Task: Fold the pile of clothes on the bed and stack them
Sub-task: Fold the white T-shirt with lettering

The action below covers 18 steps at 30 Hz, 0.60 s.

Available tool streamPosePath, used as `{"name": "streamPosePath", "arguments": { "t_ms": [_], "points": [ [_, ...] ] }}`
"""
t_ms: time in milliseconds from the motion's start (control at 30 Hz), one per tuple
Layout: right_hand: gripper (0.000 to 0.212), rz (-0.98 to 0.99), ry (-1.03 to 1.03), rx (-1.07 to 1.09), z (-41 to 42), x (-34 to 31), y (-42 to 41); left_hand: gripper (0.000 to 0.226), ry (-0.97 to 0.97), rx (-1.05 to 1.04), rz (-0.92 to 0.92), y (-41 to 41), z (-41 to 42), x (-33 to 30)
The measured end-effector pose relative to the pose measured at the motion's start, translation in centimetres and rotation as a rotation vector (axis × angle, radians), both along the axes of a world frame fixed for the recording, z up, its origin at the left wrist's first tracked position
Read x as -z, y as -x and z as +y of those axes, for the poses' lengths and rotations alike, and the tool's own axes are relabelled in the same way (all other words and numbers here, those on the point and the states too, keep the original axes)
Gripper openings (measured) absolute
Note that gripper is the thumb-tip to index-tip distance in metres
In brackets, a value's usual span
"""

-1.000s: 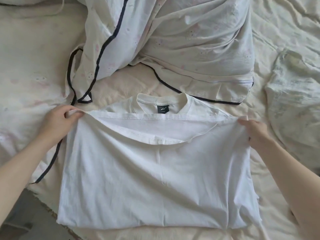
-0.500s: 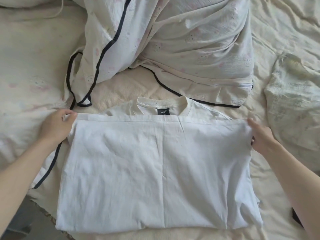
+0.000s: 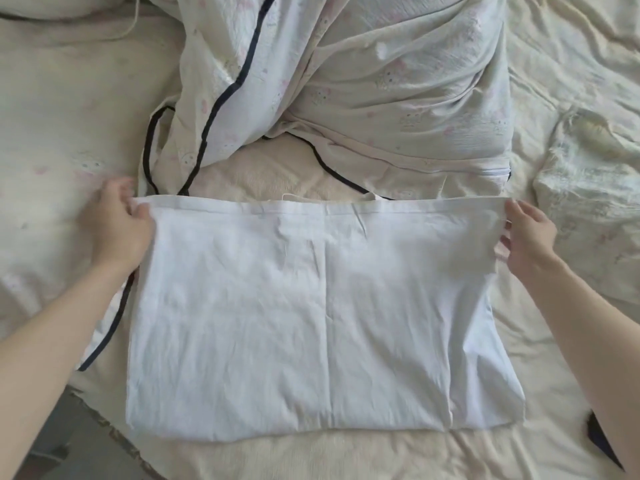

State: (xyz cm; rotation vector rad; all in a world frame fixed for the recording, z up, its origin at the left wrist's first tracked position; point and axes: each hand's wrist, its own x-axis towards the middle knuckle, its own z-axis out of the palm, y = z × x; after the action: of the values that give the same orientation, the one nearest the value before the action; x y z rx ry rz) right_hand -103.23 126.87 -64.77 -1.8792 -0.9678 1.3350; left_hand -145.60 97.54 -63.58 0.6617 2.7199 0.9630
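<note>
A white T-shirt (image 3: 322, 317) lies folded in half on the bed, right in front of me. Its hem edge is drawn up level with the collar, and only a sliver of the collar peeks out along the top edge. My left hand (image 3: 116, 228) pinches the top left corner of the folded layer. At the top right corner, my right hand (image 3: 528, 233) holds the edge between thumb and fingers. Both corners lie low against the bed.
A pale patterned duvet with dark piping (image 3: 381, 98) is bunched up just behind the shirt. A crumpled patterned cloth (image 3: 588, 188) lies at the right. A dark object (image 3: 602, 441) shows under my right forearm. The bed's edge and floor (image 3: 52, 448) are at the bottom left.
Both hands carried the shirt's hem farther up and away from me. The collar and its label, visible before, are now almost fully covered, and the folded layer lies flat.
</note>
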Motion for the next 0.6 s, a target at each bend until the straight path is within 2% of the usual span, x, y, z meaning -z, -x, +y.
{"name": "streamPosePath", "arguments": {
  "t_ms": [67,100,200,333,500,600],
  "points": [
    [0.041,-0.193,0.002,-0.120,-1.3,0.5,-0.4,0.045,0.107,0.112,0.050,-2.3,-0.3,0.3],
    [0.046,-0.304,-0.025,-0.186,-2.5,0.8,-0.9,0.045,0.167,0.166,0.096,-3.8,-0.8,0.4],
    [0.047,-0.514,-0.078,-0.360,-7.6,1.5,-2.6,0.045,0.294,0.306,0.169,-9.4,-3.7,1.1],
    [0.044,-0.640,-0.037,-0.414,-13.8,1.8,-6.0,0.042,0.440,0.461,0.148,-16.1,-8.6,2.6],
    [0.037,-0.653,0.126,-0.391,-17.6,1.5,-10.4,0.062,0.589,0.492,0.097,-19.2,-12.5,3.2],
    [0.027,-0.412,0.214,-0.441,-18.7,1.4,-12.3,0.057,0.639,0.496,0.059,-20.4,-14.0,3.4]
  ]
}}
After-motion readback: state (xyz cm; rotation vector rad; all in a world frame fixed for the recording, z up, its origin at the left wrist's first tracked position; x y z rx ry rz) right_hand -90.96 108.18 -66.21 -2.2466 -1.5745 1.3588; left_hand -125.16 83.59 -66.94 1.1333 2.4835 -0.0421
